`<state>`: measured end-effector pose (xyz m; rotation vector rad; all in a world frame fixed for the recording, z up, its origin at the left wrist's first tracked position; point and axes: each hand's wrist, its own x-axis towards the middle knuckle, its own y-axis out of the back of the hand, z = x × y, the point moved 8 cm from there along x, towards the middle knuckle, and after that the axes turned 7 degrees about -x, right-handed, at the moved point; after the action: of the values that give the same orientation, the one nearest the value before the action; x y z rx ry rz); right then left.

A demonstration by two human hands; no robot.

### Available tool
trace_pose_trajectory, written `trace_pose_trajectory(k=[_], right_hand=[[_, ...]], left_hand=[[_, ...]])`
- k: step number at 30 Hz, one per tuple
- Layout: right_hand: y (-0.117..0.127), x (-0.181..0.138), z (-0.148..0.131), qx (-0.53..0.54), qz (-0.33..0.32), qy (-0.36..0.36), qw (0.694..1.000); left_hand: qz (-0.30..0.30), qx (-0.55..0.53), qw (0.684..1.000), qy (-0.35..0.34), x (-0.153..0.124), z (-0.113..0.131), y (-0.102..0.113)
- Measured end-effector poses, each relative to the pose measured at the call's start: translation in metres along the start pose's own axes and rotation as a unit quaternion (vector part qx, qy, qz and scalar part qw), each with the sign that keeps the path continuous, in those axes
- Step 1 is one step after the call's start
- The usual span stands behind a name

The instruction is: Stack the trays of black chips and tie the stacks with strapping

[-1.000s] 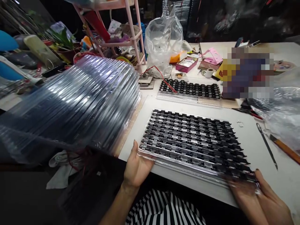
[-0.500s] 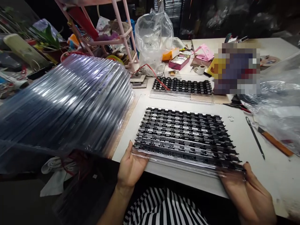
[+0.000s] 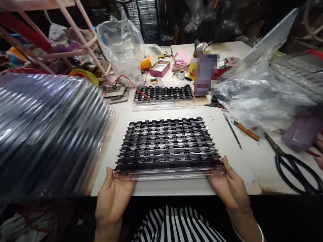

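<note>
A clear plastic tray (image 3: pixel 165 143) filled with rows of small black parts is held by its two near corners. My left hand (image 3: pixel 113 195) grips the near left corner, thumb at the edge and fingers underneath. At the near right corner, my right hand (image 3: pixel 230 188) does the same; the fingers of both show faintly through the plastic. The tray is over the white board (image 3: pixel 234 168) with its near edge tilted up. Beyond it lies a second clear tray (image 3: pixel 164 104) with black parts and a red strand across it.
To the left is a large stack of plastic-wrapped trays (image 3: pixel 50 134). On the right lie scissors (image 3: pixel 290 161), an orange-handled tool (image 3: pixel 246 130), a dark pointed tool (image 3: pixel 232 131) and a clear plastic bag (image 3: pixel 257 97). Part of another person's hand (image 3: pixel 319 156) shows at the right edge.
The view has swung right, bringing the scissors and the other hand into sight. The tray now sits more squarely before me, still held in both hands.
</note>
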<state>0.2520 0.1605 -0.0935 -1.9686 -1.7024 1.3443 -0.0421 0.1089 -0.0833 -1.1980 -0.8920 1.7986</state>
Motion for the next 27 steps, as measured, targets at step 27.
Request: trace_pose_trajectory(k=[27], right_hand=[[-0.004, -0.006, -0.002, -0.008, -0.051, -0.011, 0.999]], left_hand=[[0.040, 0.041, 0.998, 0.020, -0.003, 0.001, 0.000]])
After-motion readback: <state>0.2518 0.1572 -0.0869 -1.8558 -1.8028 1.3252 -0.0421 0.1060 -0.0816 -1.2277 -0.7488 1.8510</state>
